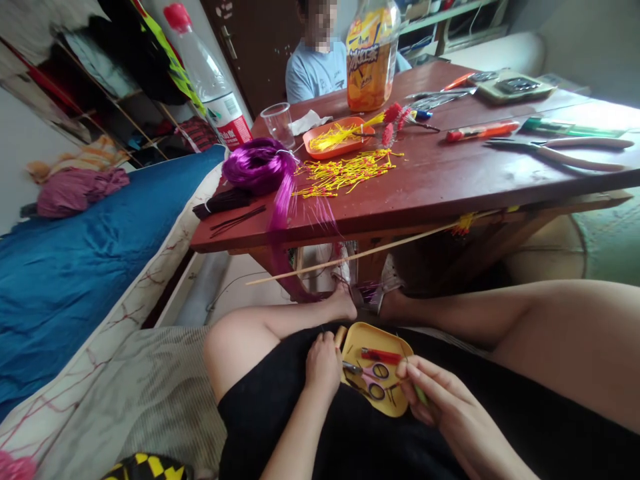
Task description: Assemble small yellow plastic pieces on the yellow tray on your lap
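A yellow tray (pixel 357 333) rests on my lap over dark cloth. Inside it lie pink-handled scissors (pixel 373 381), a red lighter (pixel 380 356) and a few short dark pieces. At the tray's left edge, my left hand (pixel 324 365) is closed, with a tan roll (pixel 341 335) beside its fingers; what it grips is hidden. My right hand (pixel 435 390) is over the tray's right edge, thumb and finger pinched on a thin dark wire (pixel 404 348). Something green (pixel 421 395) shows under those fingers, partly hidden.
On the red-brown table (pixel 430 187) lie purple thread (pixel 260 167), yellow stamens (pixel 345 173), an orange tray (pixel 340 152), pliers (pixel 565 148) and a tea bottle (pixel 371 63). A thin stick (pixel 350 257) juts below its front edge. A person (pixel 317 70) sits opposite; a blue-covered bed (pixel 100 233) stands left.
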Available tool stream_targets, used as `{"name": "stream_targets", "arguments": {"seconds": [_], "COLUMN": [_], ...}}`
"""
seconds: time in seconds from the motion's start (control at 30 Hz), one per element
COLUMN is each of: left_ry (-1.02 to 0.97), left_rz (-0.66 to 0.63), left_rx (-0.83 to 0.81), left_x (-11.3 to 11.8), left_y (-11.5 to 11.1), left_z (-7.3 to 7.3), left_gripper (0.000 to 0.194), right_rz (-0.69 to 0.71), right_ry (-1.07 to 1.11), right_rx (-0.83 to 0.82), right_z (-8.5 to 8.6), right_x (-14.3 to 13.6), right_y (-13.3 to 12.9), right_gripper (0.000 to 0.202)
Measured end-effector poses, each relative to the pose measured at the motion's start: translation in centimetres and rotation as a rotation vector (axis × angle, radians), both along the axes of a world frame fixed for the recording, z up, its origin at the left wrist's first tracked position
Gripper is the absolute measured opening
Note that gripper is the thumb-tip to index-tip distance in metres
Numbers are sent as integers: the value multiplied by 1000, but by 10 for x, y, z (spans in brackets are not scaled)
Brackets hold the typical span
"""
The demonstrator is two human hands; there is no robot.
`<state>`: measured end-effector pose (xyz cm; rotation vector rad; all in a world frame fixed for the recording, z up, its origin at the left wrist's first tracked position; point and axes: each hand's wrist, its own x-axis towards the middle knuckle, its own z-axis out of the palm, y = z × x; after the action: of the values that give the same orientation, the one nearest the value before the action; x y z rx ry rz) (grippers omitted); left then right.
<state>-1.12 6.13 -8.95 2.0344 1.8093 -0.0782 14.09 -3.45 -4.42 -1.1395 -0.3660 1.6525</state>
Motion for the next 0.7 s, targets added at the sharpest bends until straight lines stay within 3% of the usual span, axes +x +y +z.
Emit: {"name": "stream_targets", "arguments": {"seconds": [0.1,0.23,0.37,0.43,0.5,0.6,0.63,0.7], "left_ry": [37,57,-264,-334,-275,-342,-448,-748], "left_rz": [53,87,53,-61,-226,-430,-427,-286], "left_rx": [19,-21,-12,-54,-189,-392,-452,-539], "left_x": [-9,-42,-44,-27,-7,8,8,4], "left_y": [-5,-25,-49,-54,-56,-56,-57,-59], "left_z": [21,73,112,119,119,113,110,104], "left_gripper": [22,18,29,48,61,24,16,25], "right_rz": [-35,-66,11,80,114,95,90,102], "right_ry": [64,27,-43,-48,-53,1,39,85], "right_rx": [3,33,64,89,96,53,41,64], "right_z": [1,4,13,21,27,30,29,29], "right_x": [5,12,16,18,19,21,21,20], "right_y": [1,3,3,2,1,1,1,-1], "right_gripper": [29,29,33,34,34,34,34,37]}}
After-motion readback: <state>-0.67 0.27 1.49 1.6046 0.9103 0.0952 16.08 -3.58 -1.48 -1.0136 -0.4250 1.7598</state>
